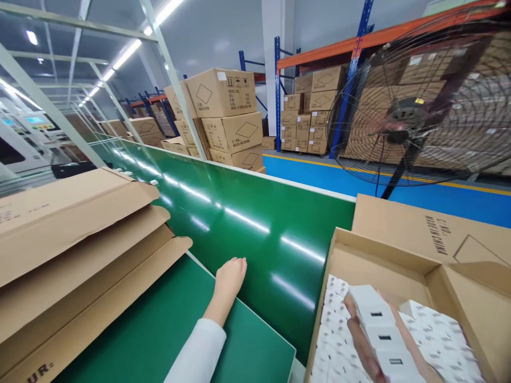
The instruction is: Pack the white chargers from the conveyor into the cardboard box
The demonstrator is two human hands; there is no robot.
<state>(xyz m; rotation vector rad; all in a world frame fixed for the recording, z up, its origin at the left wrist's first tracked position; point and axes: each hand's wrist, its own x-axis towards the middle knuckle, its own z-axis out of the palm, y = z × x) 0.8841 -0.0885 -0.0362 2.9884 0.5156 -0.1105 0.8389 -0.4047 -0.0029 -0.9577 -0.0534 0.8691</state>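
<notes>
White boxes (384, 336) gripped by right hand (362, 343), open carton (383, 260) below, left hand (232, 274) kinda balled up by green belt (275, 276)

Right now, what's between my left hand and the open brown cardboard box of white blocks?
Bare, shiny green belt, in the head view, from your left hand to the box.

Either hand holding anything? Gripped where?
Right hand: row of white boxes, held by its two long sides. Left hand: closed, nothing visible in it.

Glossy, smooth green conveyor belt (255, 205)
</notes>
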